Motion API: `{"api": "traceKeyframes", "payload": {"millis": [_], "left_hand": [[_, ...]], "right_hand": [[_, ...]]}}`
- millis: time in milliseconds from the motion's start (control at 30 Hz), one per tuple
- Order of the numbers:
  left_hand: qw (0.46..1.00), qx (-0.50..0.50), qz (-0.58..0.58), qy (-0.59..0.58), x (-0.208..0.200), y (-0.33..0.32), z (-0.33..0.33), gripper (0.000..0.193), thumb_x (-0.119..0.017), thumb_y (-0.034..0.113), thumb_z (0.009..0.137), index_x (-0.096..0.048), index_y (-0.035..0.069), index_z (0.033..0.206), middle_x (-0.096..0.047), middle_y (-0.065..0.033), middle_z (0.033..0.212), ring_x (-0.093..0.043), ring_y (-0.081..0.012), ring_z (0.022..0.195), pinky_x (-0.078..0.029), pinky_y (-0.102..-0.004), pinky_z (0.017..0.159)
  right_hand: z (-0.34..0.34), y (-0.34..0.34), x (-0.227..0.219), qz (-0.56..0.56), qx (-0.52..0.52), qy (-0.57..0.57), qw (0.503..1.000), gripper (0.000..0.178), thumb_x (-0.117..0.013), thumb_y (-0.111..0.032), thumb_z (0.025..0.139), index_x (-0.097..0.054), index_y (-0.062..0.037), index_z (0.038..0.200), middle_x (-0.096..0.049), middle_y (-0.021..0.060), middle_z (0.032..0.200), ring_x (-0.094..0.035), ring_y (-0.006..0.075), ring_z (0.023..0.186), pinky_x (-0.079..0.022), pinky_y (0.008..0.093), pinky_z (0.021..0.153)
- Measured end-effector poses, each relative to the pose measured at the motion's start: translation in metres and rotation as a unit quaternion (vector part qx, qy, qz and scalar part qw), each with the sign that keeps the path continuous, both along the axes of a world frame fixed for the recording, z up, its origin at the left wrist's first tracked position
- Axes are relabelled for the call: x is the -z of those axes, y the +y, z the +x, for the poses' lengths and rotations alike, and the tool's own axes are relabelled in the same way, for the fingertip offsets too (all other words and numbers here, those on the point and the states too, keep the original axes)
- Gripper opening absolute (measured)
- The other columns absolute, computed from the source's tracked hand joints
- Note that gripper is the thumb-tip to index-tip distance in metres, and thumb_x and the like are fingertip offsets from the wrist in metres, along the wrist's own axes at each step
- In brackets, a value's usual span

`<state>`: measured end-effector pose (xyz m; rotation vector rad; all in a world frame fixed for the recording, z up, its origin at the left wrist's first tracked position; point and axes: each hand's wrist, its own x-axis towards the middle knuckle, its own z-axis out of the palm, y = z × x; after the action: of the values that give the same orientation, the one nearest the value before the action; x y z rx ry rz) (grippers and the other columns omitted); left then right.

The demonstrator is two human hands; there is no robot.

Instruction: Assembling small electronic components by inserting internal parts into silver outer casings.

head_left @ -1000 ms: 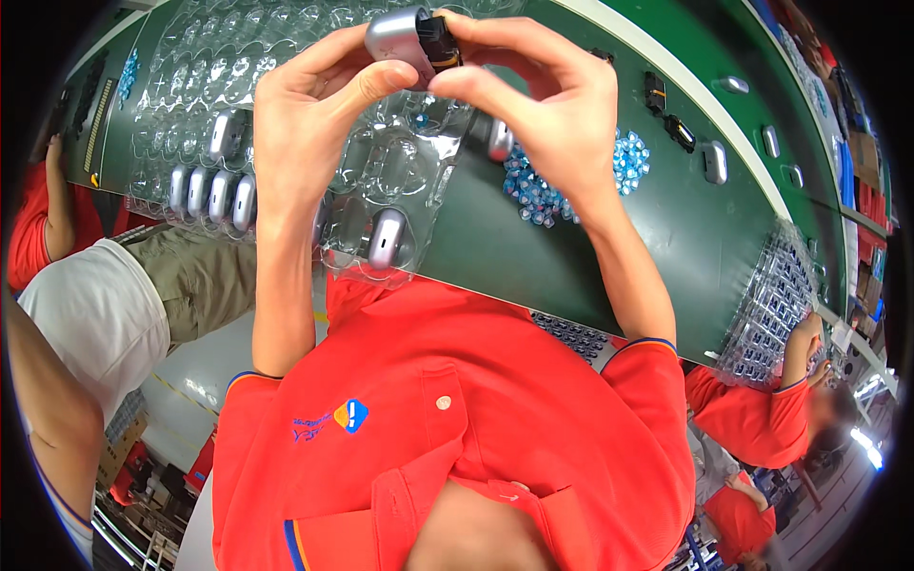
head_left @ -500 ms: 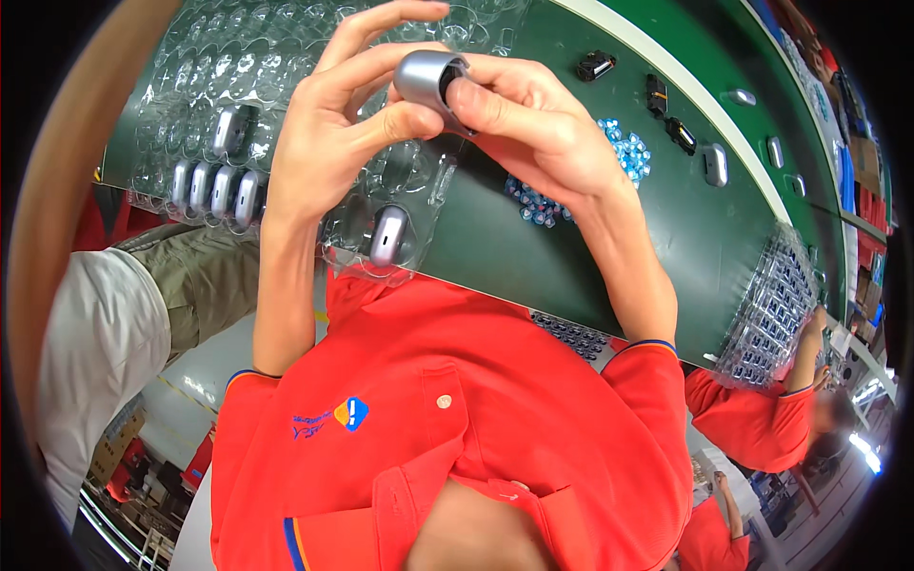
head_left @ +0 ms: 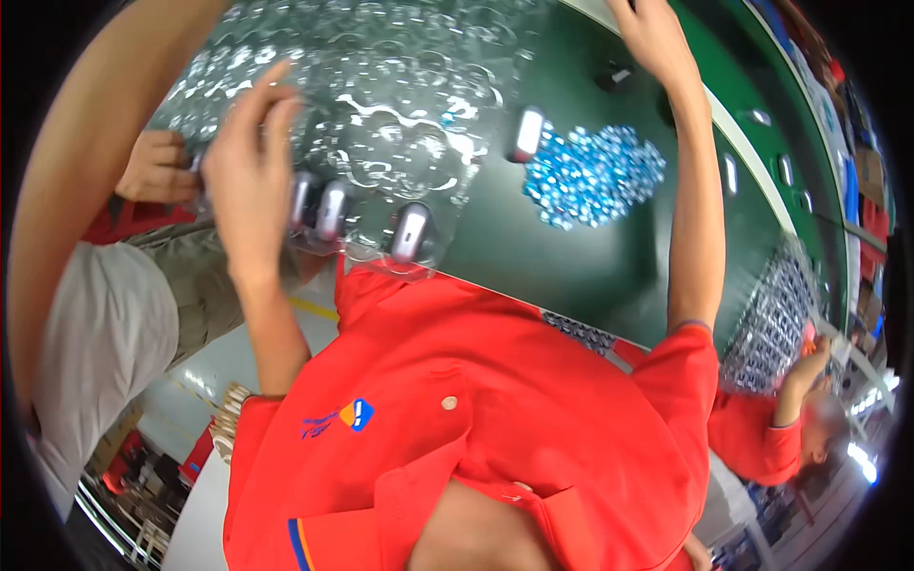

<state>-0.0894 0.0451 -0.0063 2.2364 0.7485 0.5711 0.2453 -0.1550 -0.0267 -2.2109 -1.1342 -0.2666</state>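
My left hand point(head_left: 249, 157) is over the clear plastic tray point(head_left: 381, 90), its fingers stretched out and blurred, with nothing visible in them. Beneath and beside it, rounded grey cases stand in the tray: one grey case point(head_left: 331, 211) close to my wrist and another grey case point(head_left: 411, 232) at the near corner. My right hand point(head_left: 655, 40) reaches far forward to the upper edge of the picture, which cuts off its fingertips; what they touch is hidden. Between my arms, a grey case point(head_left: 528, 134) lies on the green table beside a pile of small shiny blue pieces point(head_left: 592, 176).
A co-worker's hand point(head_left: 157, 168) is at the tray's left side, close to my left hand. A small black part point(head_left: 614, 76) lies past the blue pile. Beyond a white rail point(head_left: 752, 181), more cases lie on a green surface. Another filled tray point(head_left: 773, 319) stands at right.
Both hands have left the grey case they held together. My left hand has moved left and down over the tray, my right hand forward and right. The blue pile is now uncovered.
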Motion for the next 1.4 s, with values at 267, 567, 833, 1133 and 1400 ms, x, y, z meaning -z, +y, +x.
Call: {"api": "traceKeyframes", "payload": {"millis": [267,567,833,1133,1400], "left_hand": [[0.961,-0.069,0.219,0.157,0.035,0.063,-0.008,0.037,-0.064,0.011,0.094,-0.058,0.007,0.130,-0.065,-0.0170,0.104,-0.063,-0.0321,0.096,-0.049,-0.0418,0.084],[0.972,-0.127,0.149,0.133,0.027,0.060,-0.016,0.041,-0.069,0.017,0.092,-0.060,0.011,0.132,-0.068,-0.0112,0.093,-0.064,-0.0205,0.083,-0.051,-0.0353,0.079],[0.955,-0.159,0.248,0.024,0.014,0.039,-0.017,0.035,-0.066,0.013,0.095,-0.063,0.009,0.130,-0.070,-0.0092,0.102,-0.066,-0.0165,0.090,-0.051,-0.0300,0.082],[0.911,0.149,-0.316,-0.218,0.008,-0.063,0.061,0.034,-0.066,-0.001,0.091,-0.060,0.000,0.124,-0.065,-0.0095,0.119,-0.064,-0.0187,0.109,-0.052,-0.0295,0.092],[0.908,0.190,-0.310,-0.207,0.009,-0.069,0.077,0.035,-0.066,0.002,0.092,-0.060,-0.002,0.126,-0.065,-0.0111,0.118,-0.066,-0.0195,0.106,-0.056,-0.0281,0.087]], "right_hand": [[0.039,-0.045,0.027,-0.066,0.045,-0.106,0.991,0.026,-0.064,-0.015,0.091,-0.064,0.0008,0.112,-0.065,0.0209,0.102,-0.061,0.0379,0.102,-0.048,0.0425,0.091],[-0.102,-0.079,0.006,-0.118,-0.088,0.106,0.983,0.020,-0.073,-0.013,0.085,-0.074,-0.0084,0.104,-0.068,0.0058,0.093,-0.067,0.0194,0.081,-0.054,0.0310,0.075],[-0.107,-0.063,0.023,-0.088,-0.136,0.102,0.982,0.019,-0.073,-0.011,0.086,-0.072,-0.0037,0.104,-0.069,0.0071,0.088,-0.068,0.0179,0.078,-0.055,0.0303,0.076],[-0.118,-0.032,-0.021,0.148,-0.152,0.489,0.846,0.015,-0.070,-0.007,0.091,-0.070,0.0021,0.103,-0.071,0.0085,0.095,-0.068,0.0127,0.085,-0.055,0.0264,0.077],[-0.122,-0.021,-0.013,0.122,-0.098,0.491,0.857,0.017,-0.072,-0.006,0.090,-0.070,0.0024,0.104,-0.071,0.0082,0.094,-0.068,0.0131,0.086,-0.056,0.0266,0.076]]}}
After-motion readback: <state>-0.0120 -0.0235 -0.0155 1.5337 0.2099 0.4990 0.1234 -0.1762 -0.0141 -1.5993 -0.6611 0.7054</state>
